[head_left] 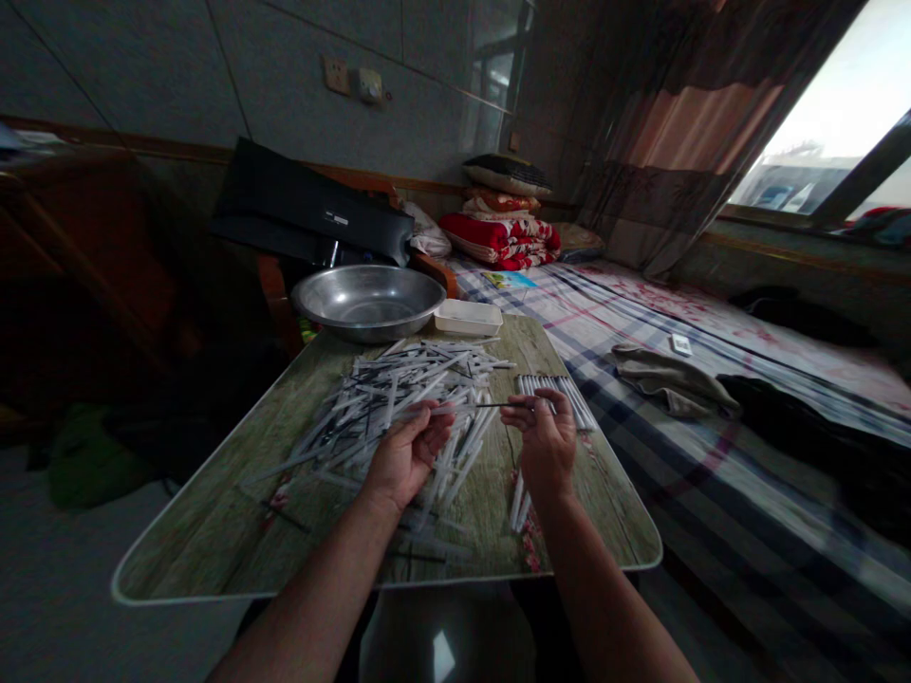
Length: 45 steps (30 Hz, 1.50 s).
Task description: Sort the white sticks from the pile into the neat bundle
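Note:
My left hand is closed around a white plastic tube above the table. My right hand pinches a thin dark rod whose tip meets the tube's end. Beneath and beyond both hands lies a loose pile of white tubes and dark rods. A neat row of tubes lies just past my right hand, and a few more tubes lie under my right wrist.
The small wood-patterned table also carries a metal basin and a white tray at its far end. A bed with a striped cover runs along the right, with folded quilts and cloths.

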Each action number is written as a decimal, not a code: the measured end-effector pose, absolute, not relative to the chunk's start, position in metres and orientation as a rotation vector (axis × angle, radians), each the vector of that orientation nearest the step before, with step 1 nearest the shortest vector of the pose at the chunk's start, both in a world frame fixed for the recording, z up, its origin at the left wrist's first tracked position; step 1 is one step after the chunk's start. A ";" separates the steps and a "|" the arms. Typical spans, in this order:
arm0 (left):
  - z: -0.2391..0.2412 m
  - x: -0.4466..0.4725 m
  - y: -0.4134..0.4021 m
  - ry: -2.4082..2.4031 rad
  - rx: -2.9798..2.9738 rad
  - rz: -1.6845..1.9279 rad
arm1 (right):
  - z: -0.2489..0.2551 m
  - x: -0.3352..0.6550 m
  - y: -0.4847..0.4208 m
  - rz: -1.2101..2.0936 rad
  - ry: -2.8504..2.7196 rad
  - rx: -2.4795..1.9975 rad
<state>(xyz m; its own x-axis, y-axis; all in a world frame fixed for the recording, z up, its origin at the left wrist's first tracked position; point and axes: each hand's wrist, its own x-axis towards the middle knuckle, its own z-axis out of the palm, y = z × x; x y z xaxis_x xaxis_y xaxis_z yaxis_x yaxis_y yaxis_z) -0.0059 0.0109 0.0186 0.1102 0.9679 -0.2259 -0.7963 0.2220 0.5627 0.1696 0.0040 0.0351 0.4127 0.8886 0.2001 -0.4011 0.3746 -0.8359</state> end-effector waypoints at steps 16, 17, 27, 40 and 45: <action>0.016 -0.004 0.012 0.527 0.313 1.316 | 0.006 0.136 -0.002 1.064 -1.389 -0.843; 0.017 -0.004 0.012 0.539 0.285 1.309 | 0.009 0.144 -0.001 1.025 -1.441 -0.888; 0.026 -0.007 0.010 0.538 0.164 1.310 | 0.055 0.237 -0.027 0.799 -2.223 -1.938; 0.025 -0.009 0.012 0.541 0.165 1.326 | 0.023 0.212 -0.013 0.591 -2.426 -1.628; 0.026 -0.008 0.012 0.545 0.158 1.328 | 0.018 0.208 -0.005 0.636 -2.346 -1.595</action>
<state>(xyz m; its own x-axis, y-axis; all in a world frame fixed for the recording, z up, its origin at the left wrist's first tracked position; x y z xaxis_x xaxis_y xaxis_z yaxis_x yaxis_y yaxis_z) -0.0085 0.0116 0.0256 0.1368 0.9484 -0.2859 -0.8762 0.2506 0.4118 0.2079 -0.0047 0.0180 -0.3793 0.9240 -0.0494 0.8224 0.3121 -0.4757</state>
